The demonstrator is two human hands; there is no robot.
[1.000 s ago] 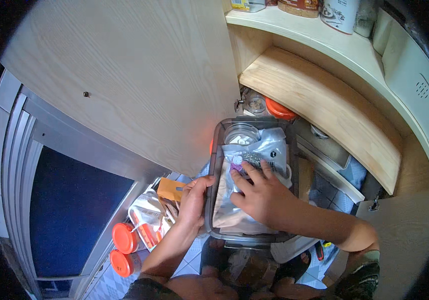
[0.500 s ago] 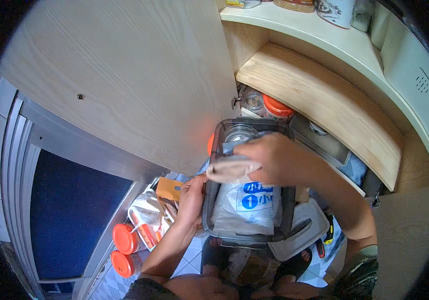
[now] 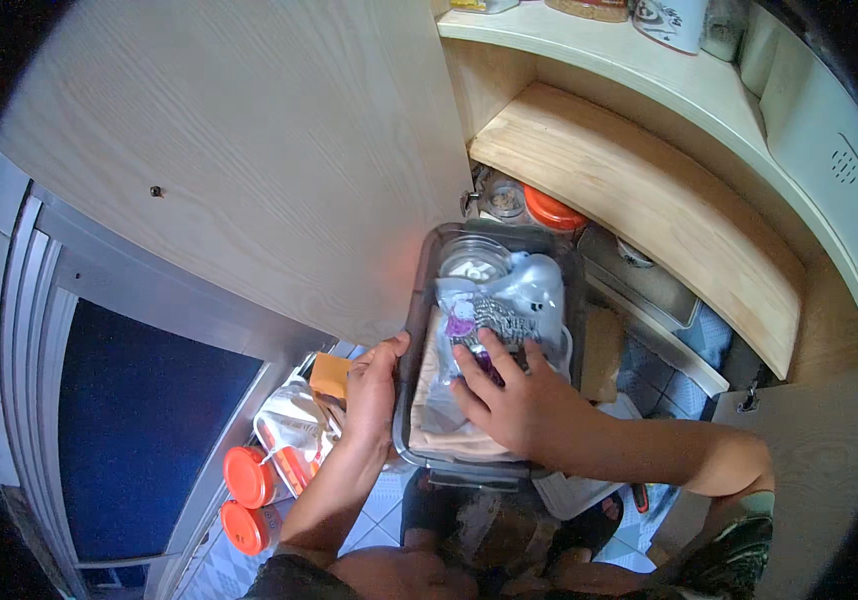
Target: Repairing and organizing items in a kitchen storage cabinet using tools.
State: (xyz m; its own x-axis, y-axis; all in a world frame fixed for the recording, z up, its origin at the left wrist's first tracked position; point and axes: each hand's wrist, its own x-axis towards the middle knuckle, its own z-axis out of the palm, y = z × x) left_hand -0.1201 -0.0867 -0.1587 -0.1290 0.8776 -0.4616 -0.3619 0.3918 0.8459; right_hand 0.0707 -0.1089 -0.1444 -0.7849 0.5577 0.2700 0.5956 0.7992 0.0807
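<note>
A dark grey translucent storage bin (image 3: 419, 290) is in front of me, filled with packed items. My left hand (image 3: 374, 390) grips the bin's left rim, fingers curled at the edge. Inside the bin, my right hand (image 3: 529, 400) lies with fingers spread on a clear plastic bag (image 3: 509, 315), whose contents look silvery and purple. Beneath that bag a beige folded item (image 3: 439, 435) shows along the left and near sides. A round clear container (image 3: 473, 258) sits at the bin's far end. Whatever lies lower in the bin is hidden.
A large pale wood door (image 3: 279, 150) stands at the left. Beyond the bin is a curved cabinet with a loose wooden board (image 3: 639, 210), a red-lidded jar (image 3: 554, 207) and a metal tray (image 3: 654, 285). Red-lidded jars (image 3: 246, 477) and packages stand on the tiled floor.
The beige item has left my right hand and lies in the bin. The bag with silvery contents now covers the blue-printed bag's place, with my right hand spread on it.
</note>
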